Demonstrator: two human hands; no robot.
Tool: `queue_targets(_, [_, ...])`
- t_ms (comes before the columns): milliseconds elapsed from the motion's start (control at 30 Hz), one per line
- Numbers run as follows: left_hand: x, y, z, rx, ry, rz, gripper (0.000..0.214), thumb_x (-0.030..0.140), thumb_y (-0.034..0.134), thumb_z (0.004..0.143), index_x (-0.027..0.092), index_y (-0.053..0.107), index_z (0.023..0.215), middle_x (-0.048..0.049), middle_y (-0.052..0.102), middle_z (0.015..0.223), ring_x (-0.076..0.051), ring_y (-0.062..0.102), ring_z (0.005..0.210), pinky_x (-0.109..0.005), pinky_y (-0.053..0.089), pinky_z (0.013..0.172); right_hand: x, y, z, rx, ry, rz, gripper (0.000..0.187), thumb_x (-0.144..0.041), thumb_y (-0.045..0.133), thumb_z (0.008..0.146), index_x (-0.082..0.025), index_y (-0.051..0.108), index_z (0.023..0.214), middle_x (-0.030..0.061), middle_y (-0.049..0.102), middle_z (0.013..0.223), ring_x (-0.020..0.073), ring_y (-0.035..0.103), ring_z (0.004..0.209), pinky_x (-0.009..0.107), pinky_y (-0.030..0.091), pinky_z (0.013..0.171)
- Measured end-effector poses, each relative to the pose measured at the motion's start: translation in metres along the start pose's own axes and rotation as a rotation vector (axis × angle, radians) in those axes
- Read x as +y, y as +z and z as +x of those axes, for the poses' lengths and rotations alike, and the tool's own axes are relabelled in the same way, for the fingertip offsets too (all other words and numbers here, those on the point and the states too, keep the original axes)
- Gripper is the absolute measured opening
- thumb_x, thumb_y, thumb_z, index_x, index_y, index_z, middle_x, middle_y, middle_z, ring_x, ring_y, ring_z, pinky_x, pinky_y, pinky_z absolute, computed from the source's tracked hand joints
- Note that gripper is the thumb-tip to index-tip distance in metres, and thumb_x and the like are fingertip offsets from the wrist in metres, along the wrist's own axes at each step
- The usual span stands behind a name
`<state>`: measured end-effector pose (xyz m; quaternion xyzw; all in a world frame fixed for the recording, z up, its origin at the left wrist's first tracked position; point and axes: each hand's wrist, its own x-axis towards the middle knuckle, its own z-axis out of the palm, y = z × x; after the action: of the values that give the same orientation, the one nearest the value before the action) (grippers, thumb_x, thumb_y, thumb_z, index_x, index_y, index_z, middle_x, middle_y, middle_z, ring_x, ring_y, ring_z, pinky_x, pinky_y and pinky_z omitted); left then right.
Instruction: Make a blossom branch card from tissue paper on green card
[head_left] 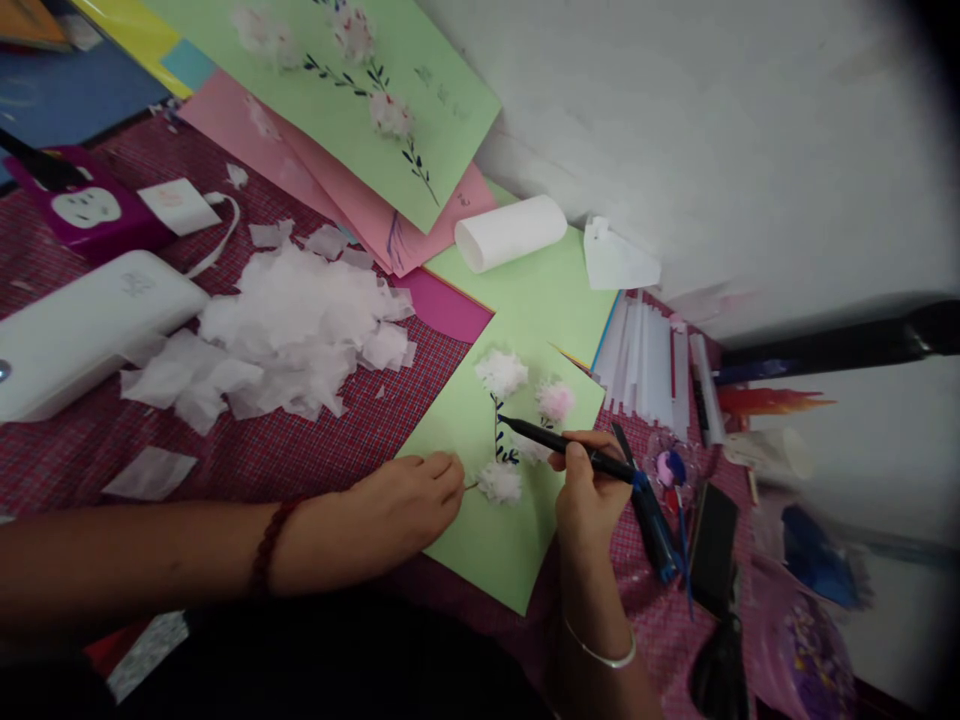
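Note:
My right hand [589,490] grips a black marker pen [551,437], its tip touching a dark drawn stem [498,420] with small leaves. The stem is on a light green card [465,530] that lies on the cloth. Fluffy tissue-paper flowers [501,373] in white and pale pink are on the card around the stem. My left hand [390,510] lies palm down on the card's left edge, fingers together and slightly bent, holding nothing visible. Its fingertips are beside the lowest white flower [498,482].
A heap of white tissue squares [300,320] lies left, beside a white power bank [90,330]. Another green card with flowers [352,90] leans behind. A white paper roll [511,232], white strips [637,355] and pens [654,530] lie near the wall [675,130].

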<state>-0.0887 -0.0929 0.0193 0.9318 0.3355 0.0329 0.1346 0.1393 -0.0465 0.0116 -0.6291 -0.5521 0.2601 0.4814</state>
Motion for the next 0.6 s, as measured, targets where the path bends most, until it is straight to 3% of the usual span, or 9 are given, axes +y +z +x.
queue_targets(233, [0.0003,0.0,0.0007,-0.04,0.013,0.061,0.025,0.007,0.052,0.087,0.011,0.058,0.111,-0.0139,0.058,0.118,-0.022,0.058,0.095,-0.032,0.051,0.068,0.0035,-0.0001,-0.0064,-0.074,0.0,-0.012,0.015,-0.034,0.062,0.081,-0.019,0.063,0.082,0.0016,0.062,0.075,0.0164,0.059,0.061,0.031,0.049,0.058])
queue_targets(600, [-0.0005,-0.0049,0.0022,-0.03,0.016,0.019,0.024,0.004,0.052,0.086,0.01,0.06,0.108,-0.015,0.059,0.117,-0.022,0.059,0.096,-0.031,0.051,0.071,0.0049,0.0015,-0.0025,-0.115,0.013,-0.047,0.011,-0.032,0.061,0.081,-0.021,0.063,0.083,0.0024,0.062,0.078,0.0191,0.061,0.069,0.033,0.05,0.06])
